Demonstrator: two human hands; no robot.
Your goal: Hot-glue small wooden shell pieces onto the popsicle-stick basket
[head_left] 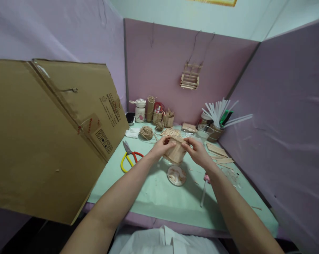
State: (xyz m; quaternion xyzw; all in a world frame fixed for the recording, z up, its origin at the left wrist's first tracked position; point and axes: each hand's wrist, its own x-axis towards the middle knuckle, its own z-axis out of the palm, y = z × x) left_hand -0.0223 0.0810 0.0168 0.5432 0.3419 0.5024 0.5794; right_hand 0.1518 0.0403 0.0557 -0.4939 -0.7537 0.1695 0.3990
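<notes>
A small house-like piece built of wooden craft sticks point(176, 152) is held above the green table top point(159, 197), between both hands. My left hand point(162, 146) grips its upper left side, fingers curled over the top edge. My right hand point(196, 148) pinches the upper right side the same way. Just below the piece lies a small round dish point(176, 175) with pale bits in it. A white glue stick with a pink end point(204, 188) lies on the table under my right forearm.
Yellow and red scissors point(130, 157) lie to the left. A large cardboard sheet point(43, 134) leans at the left. Twine ball point(146, 132), jars, loose flat sticks point(217, 152) and a cup of white rods point(218, 118) stand at the back. Purple panels wall the table in.
</notes>
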